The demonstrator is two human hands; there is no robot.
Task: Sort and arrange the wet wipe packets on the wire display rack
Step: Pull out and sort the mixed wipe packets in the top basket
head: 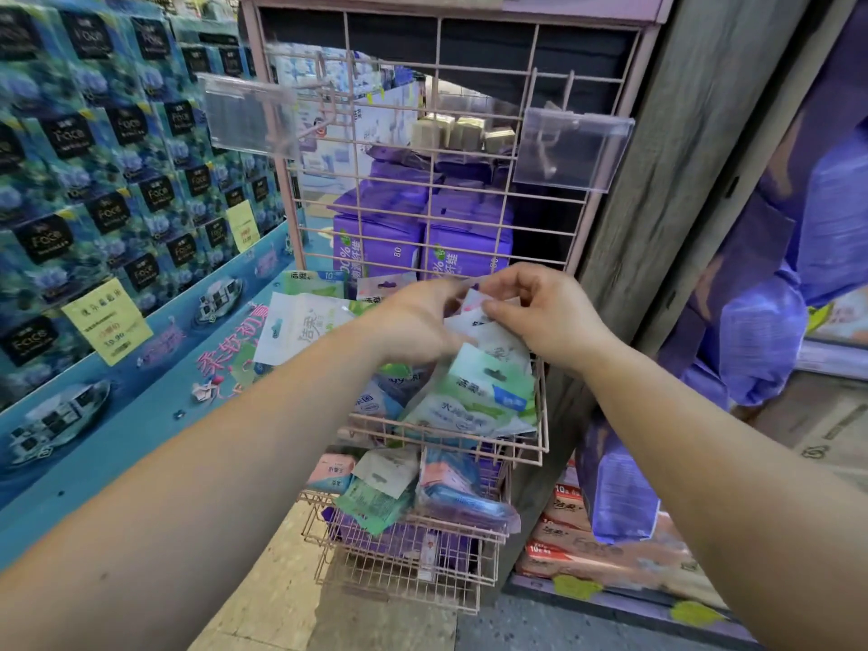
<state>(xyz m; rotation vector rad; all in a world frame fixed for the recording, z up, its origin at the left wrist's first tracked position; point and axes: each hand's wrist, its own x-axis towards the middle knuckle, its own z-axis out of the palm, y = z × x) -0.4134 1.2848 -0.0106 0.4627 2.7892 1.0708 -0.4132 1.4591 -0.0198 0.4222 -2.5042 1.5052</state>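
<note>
A pink wire display rack point(469, 190) stands in front of me with wire baskets below its grid panel. The upper basket point(540, 444) holds several loose wet wipe packets point(474, 406) in green, white and blue. My left hand point(413, 326) and my right hand point(545, 312) meet above this basket. Both pinch a small stack of white packets point(474, 321) with pink and green print. A large white packet point(300, 331) leans at the basket's left side. A lower basket point(413, 538) holds more packets, pink, green and blue.
Two transparent price tag holders point(570, 150) hang from hooks on the grid. Purple tissue packs point(422, 246) sit behind the rack. A blue tissue box display point(94, 180) fills the left. A wooden post point(667, 180) and purple bags point(770, 321) stand right.
</note>
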